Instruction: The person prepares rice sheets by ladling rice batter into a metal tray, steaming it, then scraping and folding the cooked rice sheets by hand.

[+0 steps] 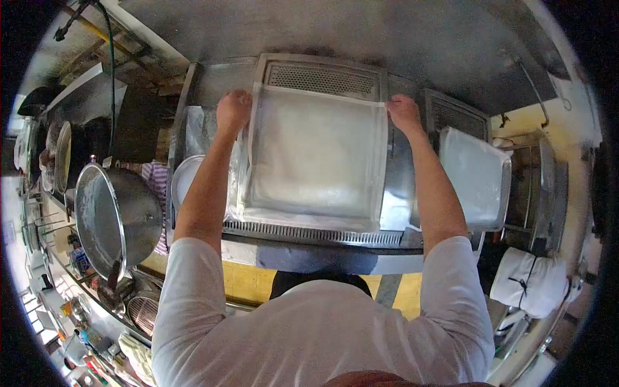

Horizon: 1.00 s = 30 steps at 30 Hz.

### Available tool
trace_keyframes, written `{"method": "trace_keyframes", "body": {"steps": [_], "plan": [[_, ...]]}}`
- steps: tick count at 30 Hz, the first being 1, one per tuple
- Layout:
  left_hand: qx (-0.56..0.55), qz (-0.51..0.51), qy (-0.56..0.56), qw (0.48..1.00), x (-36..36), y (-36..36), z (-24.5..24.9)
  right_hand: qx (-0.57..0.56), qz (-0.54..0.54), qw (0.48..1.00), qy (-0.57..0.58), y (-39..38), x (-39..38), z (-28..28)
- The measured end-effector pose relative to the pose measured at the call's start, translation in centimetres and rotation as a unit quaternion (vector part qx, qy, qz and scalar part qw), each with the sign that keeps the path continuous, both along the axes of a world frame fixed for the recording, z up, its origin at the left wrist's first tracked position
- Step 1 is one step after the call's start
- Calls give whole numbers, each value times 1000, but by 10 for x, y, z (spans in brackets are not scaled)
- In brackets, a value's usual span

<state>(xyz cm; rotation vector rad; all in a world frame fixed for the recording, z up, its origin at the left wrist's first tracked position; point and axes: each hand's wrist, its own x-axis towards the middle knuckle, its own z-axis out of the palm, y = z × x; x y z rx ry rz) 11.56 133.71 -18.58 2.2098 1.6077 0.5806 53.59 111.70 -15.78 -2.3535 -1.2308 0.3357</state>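
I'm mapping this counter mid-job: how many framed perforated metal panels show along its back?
2. The central panel is partly covered by the translucent sheet; the other panel is right of the right hand. More may be hidden.

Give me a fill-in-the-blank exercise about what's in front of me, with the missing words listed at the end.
The left hand and right hand grip the two ____ (near or far) corners of a large, pale plastic sheet.
A smaller, whitish, plastic-covered tray lies to its ____.
A thin ____ string ties the rolled white cloth bundle.
The cloth beside the big, round metal pot is striped purple and ____.

far; right; black; white
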Motion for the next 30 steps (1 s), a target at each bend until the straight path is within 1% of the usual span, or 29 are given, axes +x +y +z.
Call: {"method": "trace_keyframes", "body": {"steps": [1,3,4,5,6,7,8,10,14,16,17,18,19,20,21,22,23,25,27,29,30], "plan": [[-14,-2,0,1000,6,12,-1,-7,4,1000,4,14,-4,-9],[-9,-3,-15,1000,18,18,-2,-95,0,995,-31,23,-5,-13],[-1,-6,-33,999,23,21,-1,-97,1,995,-32,24,-7,-14],[-3,-6,-35,999,27,24,0,-80,4,995,-53,21,-9,-15],[-39,-1,-7,999,30,25,3,-65,8,995,-74,19,-10,-16],[-75,3,21,997,32,26,7,-67,7,995,-75,21,-11,-16],[-79,2,20,997,33,26,11,-71,6,995,-76,21,-12,-17],[-57,-10,31,998,34,28,23,-70,3,994,-82,26,-6,-20],[-32,-7,19,999,31,28,14,-37,-18,994,-99,15,-10,-13],[21,-19,-8,1000,26,25,14,-27,-21,994,-104,3,-15,-5],[21,-15,-10,1000,23,22,15,7,-25,993,-115,-6,-17,-1],[47,-14,-31,998,19,14,21,42,-27,991,-127,-15,-20,4],[73,-12,-50,996,13,6,26,44,-21,991,-129,-26,-22,10],[76,-4,-52,996,5,-1,32,79,-10,988,-135,-38,-23,17],[118,-18,-81,989,-5,-11,37,114,1,984,-140,-49,-29,25],[162,-33,-109,980,-15,-22,44,119,9,983,-140,-60,-37,36],[167,-25,-108,980,-25,-36,55,130,7,980,-153,-70,-46,51],[203,-5,-143,969,-47,-75,83,148,13,975,-165,-95,-66,83],[240,15,-129,962,-70,-112,102,233,45,953,-190,-120,-86,115],[303,20,-134,943,-99,-148,120,269,71,943,-184,-142,-109,153],[316,37,-124,940,-112,-168,130,295,89,935,-178,-153,-119,170]]}}
